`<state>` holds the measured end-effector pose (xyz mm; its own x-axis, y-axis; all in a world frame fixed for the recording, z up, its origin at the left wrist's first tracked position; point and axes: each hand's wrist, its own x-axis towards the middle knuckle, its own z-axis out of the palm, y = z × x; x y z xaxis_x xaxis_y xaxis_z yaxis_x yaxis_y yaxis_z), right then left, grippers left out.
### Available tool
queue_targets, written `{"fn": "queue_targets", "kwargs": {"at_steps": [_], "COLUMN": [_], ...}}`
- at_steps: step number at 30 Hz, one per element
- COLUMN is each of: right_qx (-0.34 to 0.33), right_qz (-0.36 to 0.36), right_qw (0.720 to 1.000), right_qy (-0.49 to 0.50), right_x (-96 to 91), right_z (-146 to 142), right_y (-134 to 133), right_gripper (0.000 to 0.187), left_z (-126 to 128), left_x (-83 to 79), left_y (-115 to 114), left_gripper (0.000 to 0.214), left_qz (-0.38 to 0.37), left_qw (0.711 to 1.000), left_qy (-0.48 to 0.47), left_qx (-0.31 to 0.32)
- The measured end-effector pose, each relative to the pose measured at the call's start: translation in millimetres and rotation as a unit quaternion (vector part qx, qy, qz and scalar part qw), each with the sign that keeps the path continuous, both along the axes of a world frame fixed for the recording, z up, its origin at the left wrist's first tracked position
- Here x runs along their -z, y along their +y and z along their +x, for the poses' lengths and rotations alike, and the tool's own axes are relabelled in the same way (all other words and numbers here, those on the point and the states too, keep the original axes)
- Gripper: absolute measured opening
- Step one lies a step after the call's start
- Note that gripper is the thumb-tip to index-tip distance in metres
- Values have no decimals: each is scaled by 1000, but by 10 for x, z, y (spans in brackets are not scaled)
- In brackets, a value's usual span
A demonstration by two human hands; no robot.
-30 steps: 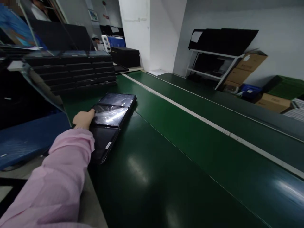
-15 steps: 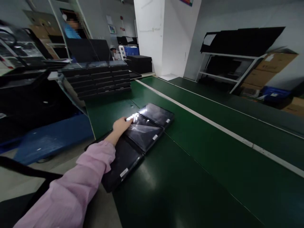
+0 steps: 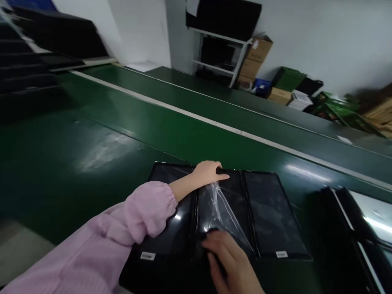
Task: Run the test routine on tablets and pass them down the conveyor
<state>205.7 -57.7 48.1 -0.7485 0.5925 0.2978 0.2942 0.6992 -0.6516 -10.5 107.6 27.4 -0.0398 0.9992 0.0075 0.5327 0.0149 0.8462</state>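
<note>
A black tray with three sections [image 3: 196, 216] lies on the green bench, each section showing a glossy dark panel. Clear plastic film [image 3: 225, 214] is wrinkled across the middle section. My left hand [image 3: 206, 173] grips the far edge of that section, fingers over the rim and thumb stretched along the top. At the near edge, my right hand [image 3: 229, 259] has its bent fingers on the middle section, with the thumb lower; its grip is slightly blurred. White labels show on the left section [image 3: 148, 256] and the right section [image 3: 281, 254].
More black trays [image 3: 361, 228] with shiny panels lie at the right edge. Dark stacked trays [image 3: 24, 69] stand at the far left. A pale strip [image 3: 196, 117] runs along the green bench [image 3: 101, 151]. Behind are a metal shelf [image 3: 214, 67], cardboard boxes [image 3: 255, 57] and a green bin [image 3: 286, 79].
The view has swung right and come closer to the three-section tray. My left hand has shifted to its far edge, and my right hand has come into view at the near edge.
</note>
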Motion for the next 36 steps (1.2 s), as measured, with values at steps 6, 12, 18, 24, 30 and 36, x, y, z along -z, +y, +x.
{"fn": "queue_targets", "kwargs": {"at_steps": [6, 12, 18, 24, 30, 36], "right_qx": [-2, 263, 227, 197, 164, 145], "right_qz": [38, 116, 80, 48, 41, 52], "right_qw": [985, 942, 960, 962, 958, 954], "right_qy": [-169, -175, -140, -183, -230, -256], "right_x": [60, -3, -141, -16, -69, -114], "right_z": [-41, 401, 542, 218, 55, 46], "right_y": [352, 958, 1283, 1750, 1915, 1834], "right_gripper": [43, 42, 34, 25, 15, 16], "left_z": [118, 49, 186, 307, 568, 648], "left_x": [-29, -220, -209, -201, -358, -364], "left_y": [-4, -254, -269, -458, -719, -763], "left_gripper": [40, 31, 24, 23, 38, 39], "left_qz": [172, 262, 142, 70, -47, -95], "left_qw": [979, 958, 921, 919, 896, 893], "left_qy": [-100, -76, 56, 179, 303, 312], "left_qx": [-48, 91, 358, 344, 321, 310]}}
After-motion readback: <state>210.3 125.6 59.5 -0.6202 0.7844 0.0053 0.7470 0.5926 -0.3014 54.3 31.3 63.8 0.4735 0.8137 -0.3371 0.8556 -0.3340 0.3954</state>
